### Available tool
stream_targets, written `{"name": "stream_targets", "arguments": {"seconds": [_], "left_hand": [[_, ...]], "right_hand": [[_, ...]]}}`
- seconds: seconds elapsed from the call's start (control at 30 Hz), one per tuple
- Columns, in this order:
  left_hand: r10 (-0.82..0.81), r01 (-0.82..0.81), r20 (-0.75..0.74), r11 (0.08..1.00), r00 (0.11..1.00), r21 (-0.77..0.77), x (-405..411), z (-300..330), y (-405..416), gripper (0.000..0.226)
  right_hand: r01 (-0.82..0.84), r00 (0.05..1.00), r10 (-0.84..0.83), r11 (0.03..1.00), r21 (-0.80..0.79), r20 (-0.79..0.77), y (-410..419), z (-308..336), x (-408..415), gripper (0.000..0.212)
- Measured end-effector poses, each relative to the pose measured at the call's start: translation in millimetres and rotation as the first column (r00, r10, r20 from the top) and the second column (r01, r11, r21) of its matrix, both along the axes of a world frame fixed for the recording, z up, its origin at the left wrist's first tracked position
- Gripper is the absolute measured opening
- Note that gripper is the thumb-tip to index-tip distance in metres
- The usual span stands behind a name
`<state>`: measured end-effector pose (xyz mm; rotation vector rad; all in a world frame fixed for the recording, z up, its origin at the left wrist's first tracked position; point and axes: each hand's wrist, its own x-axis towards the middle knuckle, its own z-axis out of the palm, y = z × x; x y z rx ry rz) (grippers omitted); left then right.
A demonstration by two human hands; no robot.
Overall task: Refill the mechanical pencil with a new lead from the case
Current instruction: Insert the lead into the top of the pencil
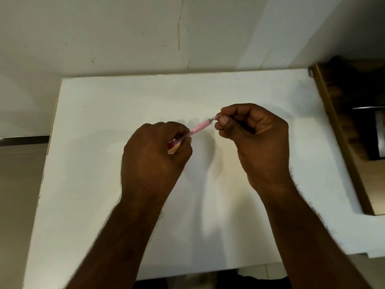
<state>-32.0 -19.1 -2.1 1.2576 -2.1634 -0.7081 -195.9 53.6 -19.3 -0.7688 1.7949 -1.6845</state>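
Note:
My left hand (155,151) grips a pink translucent mechanical pencil (199,128) by its lower part, holding it slanted up to the right above the white table (104,122). A red and yellow item (173,147), possibly the lead case, peeks out of the same fist. My right hand (256,138) pinches a small pink cap (218,117) between thumb and forefinger, just off the pencil's grey metal end (211,119). No loose lead can be made out.
A white wall (145,32) rises directly behind the table. A brown wooden shelf or drawer unit (341,130) with dark contents stands along the table's right edge. The table's left edge drops to a beige floor (18,184).

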Motion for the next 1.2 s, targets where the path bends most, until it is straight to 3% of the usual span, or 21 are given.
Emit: {"name": "stream_targets", "arguments": {"seconds": [0.27, 0.63, 0.73, 0.87, 0.93, 1.2], "left_hand": [[-0.023, 0.023, 0.02, 1.0, 1.0, -0.001, 2, -1, -2, 0.011], [-0.04, 0.041, 0.031, 0.998, 0.999, -0.051, 4, -6, -4, 0.011], [-0.045, 0.046, 0.026, 0.998, 0.999, -0.044, 4, -6, -4, 0.013], [-0.047, 0.064, -0.146, 0.991, 0.988, 0.115, -3, -2, 1, 0.015], [-0.055, 0.076, -0.168, 0.989, 0.984, 0.125, -6, 0, 3, 0.015], [-0.218, 0.221, -0.083, 0.975, 0.972, 0.027, -6, -3, -1, 0.035]], "right_hand": [[-0.02, 0.992, 0.026, 0.998, 0.051, -0.124, -2, -2, 3, 0.012], [-0.077, 0.979, 0.098, 0.99, 0.119, -0.179, -1, 2, 5, 0.01], [-0.07, 0.987, 0.082, 0.993, 0.091, -0.139, -2, 3, 7, 0.013], [-0.144, 0.988, 0.139, 0.986, 0.082, 0.064, -4, 7, 12, 0.038], [-0.174, 0.98, 0.162, 0.98, 0.098, 0.116, -5, 8, 14, 0.043], [-0.125, 0.988, 0.114, 0.987, 0.103, 0.102, -3, 10, 15, 0.024]]}}
